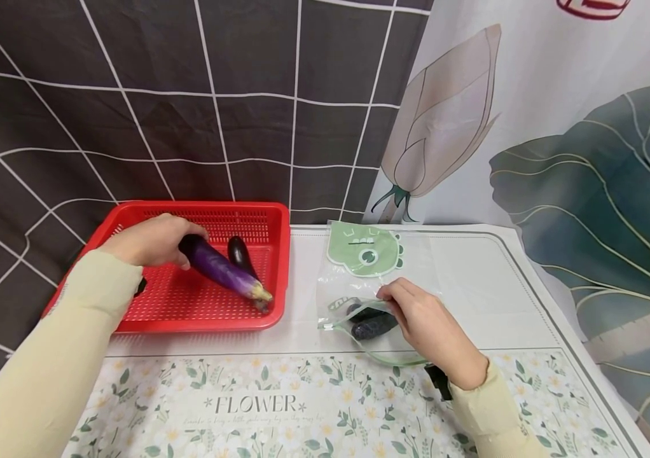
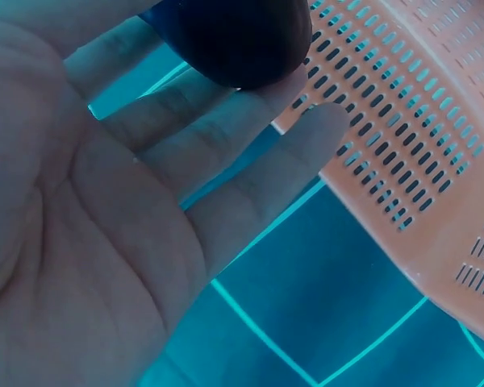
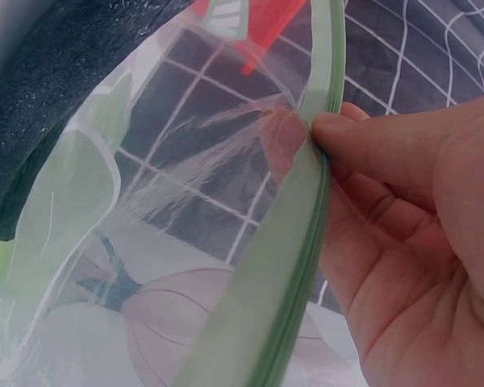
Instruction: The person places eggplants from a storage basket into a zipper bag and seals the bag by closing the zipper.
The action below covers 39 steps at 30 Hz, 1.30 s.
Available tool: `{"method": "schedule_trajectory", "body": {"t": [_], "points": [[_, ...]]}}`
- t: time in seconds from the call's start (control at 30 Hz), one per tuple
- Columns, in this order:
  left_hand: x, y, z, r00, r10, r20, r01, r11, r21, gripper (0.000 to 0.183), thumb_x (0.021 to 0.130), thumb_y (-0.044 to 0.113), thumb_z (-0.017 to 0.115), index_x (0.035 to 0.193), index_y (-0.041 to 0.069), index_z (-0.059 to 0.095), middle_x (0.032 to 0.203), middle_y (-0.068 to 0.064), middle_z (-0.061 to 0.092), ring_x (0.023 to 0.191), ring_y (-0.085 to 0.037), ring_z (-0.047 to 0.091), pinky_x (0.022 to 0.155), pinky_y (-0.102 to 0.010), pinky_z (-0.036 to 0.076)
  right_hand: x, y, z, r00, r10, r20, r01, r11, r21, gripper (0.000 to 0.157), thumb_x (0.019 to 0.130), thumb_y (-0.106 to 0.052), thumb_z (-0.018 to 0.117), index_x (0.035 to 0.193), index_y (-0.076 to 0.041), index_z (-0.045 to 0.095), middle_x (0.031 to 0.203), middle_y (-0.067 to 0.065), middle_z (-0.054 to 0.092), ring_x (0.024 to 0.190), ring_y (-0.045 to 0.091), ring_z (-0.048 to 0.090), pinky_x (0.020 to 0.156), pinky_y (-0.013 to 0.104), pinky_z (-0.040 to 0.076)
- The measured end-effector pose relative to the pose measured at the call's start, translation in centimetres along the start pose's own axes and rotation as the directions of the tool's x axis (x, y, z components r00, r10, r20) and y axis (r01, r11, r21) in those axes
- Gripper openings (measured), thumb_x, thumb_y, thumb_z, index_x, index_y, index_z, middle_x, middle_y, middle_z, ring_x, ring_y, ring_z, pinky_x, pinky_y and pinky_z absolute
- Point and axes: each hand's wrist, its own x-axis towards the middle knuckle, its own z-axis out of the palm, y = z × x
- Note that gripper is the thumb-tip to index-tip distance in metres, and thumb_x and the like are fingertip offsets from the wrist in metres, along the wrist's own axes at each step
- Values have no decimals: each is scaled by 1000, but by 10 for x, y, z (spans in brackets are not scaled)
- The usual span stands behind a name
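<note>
Over the red basket (image 1: 199, 321), my left hand (image 1: 156, 240) holds a long purple eggplant (image 1: 222, 270) by its dark rounded end, its pale stem end pointing right. In the left wrist view the fingers (image 2: 218, 141) lie against that end; the thumb is out of sight. A second, darker eggplant (image 1: 239, 251) lies in the basket, partly behind the first. My right hand (image 1: 428, 324) pinches the green-edged mouth of a clear zip bag (image 1: 331, 286) between thumb and forefinger. Inside the bag are dark, bumpy cucumber-like vegetables (image 1: 373, 326). The bag's mouth gapes toward me.
The white table (image 1: 474, 273) carries a flowered mat (image 1: 268, 381) along its front. A dark gridded curtain (image 1: 159, 114) hangs right behind the basket, and a white printed cloth (image 1: 531, 57) hangs at the right. The bag lies just right of the basket.
</note>
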Motion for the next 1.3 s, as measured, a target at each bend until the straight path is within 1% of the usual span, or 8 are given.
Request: {"method": "schedule_trajectory", "body": {"t": [0.13,0.33,0.5,0.73,0.83,0.97,1.13,1.3], "points": [[-4,0,-1,999,25,-25,-24,1000,13,49,73,6,88,120,6,71,105,-10,69,93,-30,63,84,-52,55,0,0,0,1000,-2,0,2,1000,2,21,86,10,70,100,-5,65,96,1,65,85,12,65,70,31,57],[-9,1,-3,999,22,-46,-21,999,33,51,72,9,90,120,6,71,107,-12,68,97,-32,62,83,-53,55,1,0,0,1000,-2,1,2,1000,6,21,86,11,70,99,-5,65,95,1,65,84,12,64,69,31,57],[-12,3,-5,998,27,-61,-24,999,45,49,73,9,89,118,6,71,106,-12,69,96,-32,61,84,-53,55,1,0,0,1000,0,-1,0,1000,9,22,85,11,70,99,-5,65,95,1,65,84,13,65,70,31,57],[-15,0,-7,998,-10,-59,11,1000,23,53,75,10,88,124,4,68,112,-17,67,101,-38,58,83,-54,54,1,0,1,1000,-6,-5,6,1000,10,21,86,11,69,99,-5,65,96,1,65,85,13,65,70,31,56],[-15,1,-7,998,-15,-58,16,1000,9,54,75,11,88,124,4,68,112,-17,66,101,-37,58,82,-53,56,0,0,1,1000,-6,-5,6,1000,10,21,86,10,70,99,-5,65,95,1,65,85,13,65,70,31,56],[-15,3,-9,998,-3,-70,3,1000,-2,54,74,10,89,123,3,68,109,-15,66,96,-34,60,79,-51,57,0,0,1,1000,-4,-1,4,1000,11,22,86,10,70,100,-6,65,96,1,65,85,13,65,71,32,56],[-17,8,-13,997,7,-81,-8,1000,-10,55,74,11,89,124,2,67,110,-17,67,95,-33,62,78,-51,57,0,0,1,1000,-9,2,9,1000,17,21,86,10,70,100,-5,64,96,2,66,85,14,65,71,32,56],[-20,23,-17,995,17,-98,-18,1000,-5,52,76,12,88,124,4,67,110,-15,67,97,-33,62,82,-51,56,0,0,2,1000,-18,-7,18,1000,18,22,85,11,70,99,-5,64,96,2,66,85,14,65,71,32,57]]}}
